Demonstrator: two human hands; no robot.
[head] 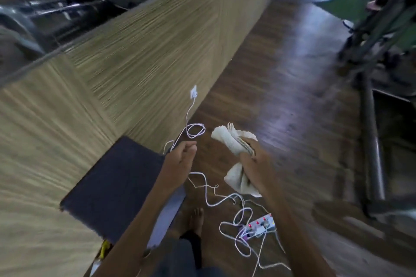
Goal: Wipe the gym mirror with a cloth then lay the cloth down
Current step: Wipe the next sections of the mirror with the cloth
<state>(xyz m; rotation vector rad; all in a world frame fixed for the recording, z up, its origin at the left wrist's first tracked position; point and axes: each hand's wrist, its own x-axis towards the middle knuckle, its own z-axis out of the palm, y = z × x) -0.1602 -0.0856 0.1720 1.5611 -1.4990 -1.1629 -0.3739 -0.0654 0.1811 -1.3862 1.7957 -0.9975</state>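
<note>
My right hand (pixel 254 160) grips a bunched cream-white cloth (pixel 227 139), which sticks out above my fist and hangs below it. My left hand (pixel 180 156) hovers beside it with loosely curled fingers and holds nothing. Both hands are held over the dark wooden floor. The gym mirror (pixel 51 1) runs along the top left, above a light wood-grain wall panel (pixel 135 55), and reflects gym machines. The view is blurred by motion.
A dark padded box or bench (pixel 112 186) stands against the wall under my left arm. White cables (pixel 207 191) trail from a wall socket (pixel 193 92) to a lit power strip (pixel 258 227) on the floor. Gym machine frames (pixel 373 119) stand at the right. My bare foot (pixel 195 220) is below.
</note>
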